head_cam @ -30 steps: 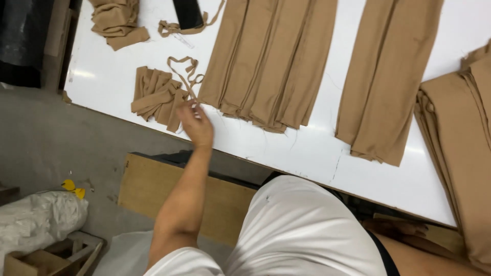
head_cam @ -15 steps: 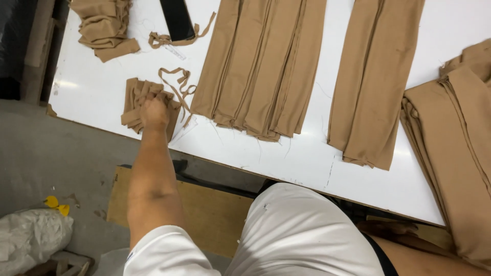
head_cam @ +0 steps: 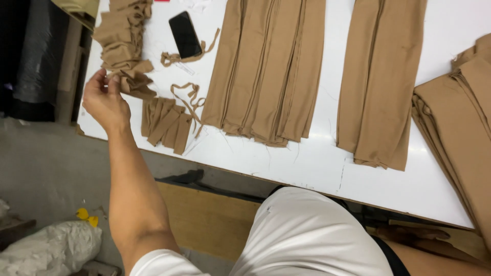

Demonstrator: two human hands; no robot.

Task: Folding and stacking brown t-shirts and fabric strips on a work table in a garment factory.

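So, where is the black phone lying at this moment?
In the head view, the black phone lies near the white table's upper left, between the crumpled tan fabric pile and the long folded strips.

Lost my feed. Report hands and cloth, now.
Left hand at the crumpled tan pile, fingertips on its lower edge. Right hand out of view. Small folded stack beside it, untouched. Nothing blocking.

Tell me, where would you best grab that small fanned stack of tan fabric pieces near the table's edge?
Probably at the near ends of the stack, coming from the table edge side. The pieces lie flat and fanned, their near ends almost at the edge, so fingers could pinch them all together there. A loose strip lies at the far right end, so lifting from there might drag it along.
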